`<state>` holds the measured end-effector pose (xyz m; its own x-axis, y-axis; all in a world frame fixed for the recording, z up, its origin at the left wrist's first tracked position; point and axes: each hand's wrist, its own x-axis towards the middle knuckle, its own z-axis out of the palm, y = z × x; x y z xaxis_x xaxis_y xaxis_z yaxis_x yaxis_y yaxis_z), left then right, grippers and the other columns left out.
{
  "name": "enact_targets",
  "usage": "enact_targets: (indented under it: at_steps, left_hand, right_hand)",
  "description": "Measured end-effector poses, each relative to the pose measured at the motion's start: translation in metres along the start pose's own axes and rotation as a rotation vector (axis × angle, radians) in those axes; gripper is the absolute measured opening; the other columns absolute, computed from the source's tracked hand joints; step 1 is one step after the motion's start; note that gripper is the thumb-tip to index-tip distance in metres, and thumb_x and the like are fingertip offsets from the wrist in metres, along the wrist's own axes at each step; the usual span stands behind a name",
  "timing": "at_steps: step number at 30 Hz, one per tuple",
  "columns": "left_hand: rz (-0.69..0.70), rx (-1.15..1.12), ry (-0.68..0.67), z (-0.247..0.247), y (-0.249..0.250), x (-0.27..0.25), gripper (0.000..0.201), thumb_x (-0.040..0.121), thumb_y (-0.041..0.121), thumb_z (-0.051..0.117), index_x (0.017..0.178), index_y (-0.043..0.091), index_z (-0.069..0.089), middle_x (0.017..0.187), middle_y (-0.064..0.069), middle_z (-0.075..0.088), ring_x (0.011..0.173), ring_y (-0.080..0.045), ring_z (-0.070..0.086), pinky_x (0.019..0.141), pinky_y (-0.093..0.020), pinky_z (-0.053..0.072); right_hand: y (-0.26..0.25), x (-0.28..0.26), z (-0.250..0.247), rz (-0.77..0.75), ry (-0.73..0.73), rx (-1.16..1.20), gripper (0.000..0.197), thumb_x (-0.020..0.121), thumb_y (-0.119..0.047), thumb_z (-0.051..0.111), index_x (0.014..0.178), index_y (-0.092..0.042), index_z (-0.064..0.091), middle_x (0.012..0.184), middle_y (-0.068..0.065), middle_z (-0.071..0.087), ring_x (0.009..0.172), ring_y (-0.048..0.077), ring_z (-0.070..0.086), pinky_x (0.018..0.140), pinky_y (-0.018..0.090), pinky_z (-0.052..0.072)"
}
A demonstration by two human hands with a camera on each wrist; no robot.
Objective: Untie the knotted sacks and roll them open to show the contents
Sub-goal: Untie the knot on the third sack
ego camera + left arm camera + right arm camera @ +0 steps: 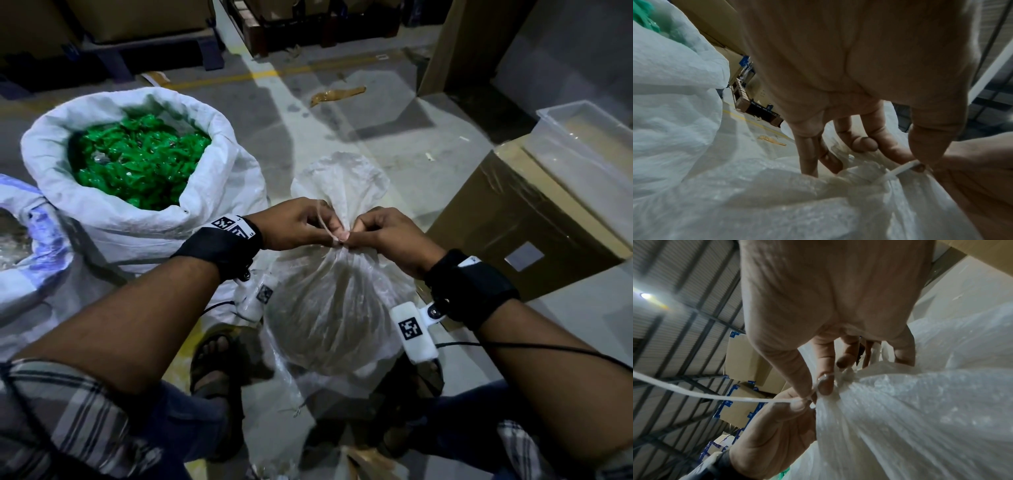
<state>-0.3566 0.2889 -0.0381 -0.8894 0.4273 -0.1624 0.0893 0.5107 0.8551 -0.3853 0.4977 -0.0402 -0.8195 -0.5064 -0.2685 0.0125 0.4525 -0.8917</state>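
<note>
A translucent plastic sack [335, 308] stands on the floor between my feet, its neck gathered and tied with a thin white string [323, 219]. My left hand [329, 228] pinches the string at the knot between thumb and forefinger; the left wrist view shows the string [900, 170] caught under the left hand [916, 164]. From the other side my right hand [359, 231] pinches the knot. In the right wrist view the right hand [818, 391] nips the tie against the sack [920, 418], and a loose string end [694, 394] trails left. The contents are blurred.
A white woven sack [120, 212], rolled open, shows green packets [137, 161] at the left. Another pale sack [20, 240] lies at the far left. A taped cardboard box [513, 222] with a clear tub [589, 137] on it stands right. Pallets line the back.
</note>
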Motion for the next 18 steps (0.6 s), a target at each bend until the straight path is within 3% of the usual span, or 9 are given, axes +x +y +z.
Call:
enact_targets:
  at_steps: [2, 5, 8, 10, 12, 15, 18]
  left_hand:
    - [-0.003, -0.012, -0.011, -0.0001, 0.0004, 0.0011, 0.022, 0.087, 0.008, 0.073, 0.091, 0.029, 0.071, 0.097, 0.004, 0.062, 0.089, -0.006, 0.062, 0.087, -0.021, 0.048]
    - [-0.012, -0.006, -0.013, 0.0023, 0.0006, 0.0033, 0.022, 0.088, 0.006, 0.073, 0.090, 0.028, 0.071, 0.102, -0.005, 0.063, 0.094, -0.017, 0.062, 0.091, -0.032, 0.048]
    - [-0.032, 0.005, 0.003, 0.0013, -0.0013, 0.0026, 0.015, 0.088, 0.008, 0.073, 0.093, 0.022, 0.073, 0.104, -0.009, 0.063, 0.095, -0.020, 0.062, 0.091, -0.033, 0.048]
    - [-0.038, 0.006, 0.016, 0.0000, -0.0032, 0.0010, 0.010, 0.088, 0.011, 0.074, 0.098, 0.012, 0.075, 0.101, -0.007, 0.063, 0.093, -0.015, 0.061, 0.090, -0.030, 0.047]
    - [-0.045, 0.013, 0.032, -0.0004, -0.0045, 0.0010, 0.016, 0.087, 0.014, 0.075, 0.101, 0.006, 0.075, 0.101, -0.006, 0.062, 0.092, -0.013, 0.061, 0.090, -0.029, 0.048]
    - [-0.046, 0.028, 0.033, 0.0012, -0.0047, 0.0024, 0.019, 0.086, 0.014, 0.077, 0.103, 0.005, 0.075, 0.106, -0.011, 0.064, 0.098, -0.021, 0.064, 0.094, -0.031, 0.049]
    - [-0.035, 0.024, 0.023, 0.0008, -0.0051, 0.0039, 0.017, 0.087, 0.015, 0.076, 0.102, 0.008, 0.076, 0.108, -0.012, 0.065, 0.100, -0.022, 0.064, 0.094, -0.033, 0.049]
  right_hand:
    - [0.0007, 0.0017, 0.0001, 0.023, 0.028, 0.016, 0.039, 0.077, -0.028, 0.083, 0.053, -0.008, 0.059, 0.059, 0.017, 0.052, 0.058, 0.025, 0.043, 0.062, 0.039, 0.032]
    - [0.0025, 0.0041, -0.0017, 0.066, 0.077, 0.068, 0.049, 0.070, -0.023, 0.088, 0.043, -0.017, 0.047, 0.050, 0.007, 0.043, 0.056, 0.026, 0.038, 0.061, 0.039, 0.032]
    - [0.0031, 0.0029, -0.0031, 0.064, 0.050, 0.086, 0.042, 0.069, -0.025, 0.090, 0.055, -0.006, 0.055, 0.056, 0.018, 0.050, 0.057, 0.026, 0.044, 0.060, 0.039, 0.036]
    - [0.0027, 0.0013, -0.0036, 0.034, 0.019, 0.108, 0.035, 0.072, -0.022, 0.088, 0.071, 0.004, 0.066, 0.074, 0.031, 0.064, 0.066, 0.026, 0.056, 0.066, 0.036, 0.043]
    - [0.0025, 0.0012, -0.0037, 0.006, 0.013, 0.096, 0.025, 0.075, -0.017, 0.086, 0.082, 0.003, 0.074, 0.086, 0.027, 0.072, 0.073, 0.020, 0.063, 0.073, 0.032, 0.047]
    - [0.0028, 0.0030, -0.0043, 0.017, 0.031, 0.054, 0.023, 0.074, -0.019, 0.088, 0.071, -0.003, 0.072, 0.071, 0.015, 0.067, 0.067, 0.016, 0.060, 0.067, 0.031, 0.045]
    - [0.0013, 0.0036, -0.0053, 0.039, 0.024, 0.030, 0.028, 0.074, -0.021, 0.087, 0.065, -0.006, 0.066, 0.066, 0.009, 0.058, 0.066, 0.021, 0.053, 0.066, 0.035, 0.041]
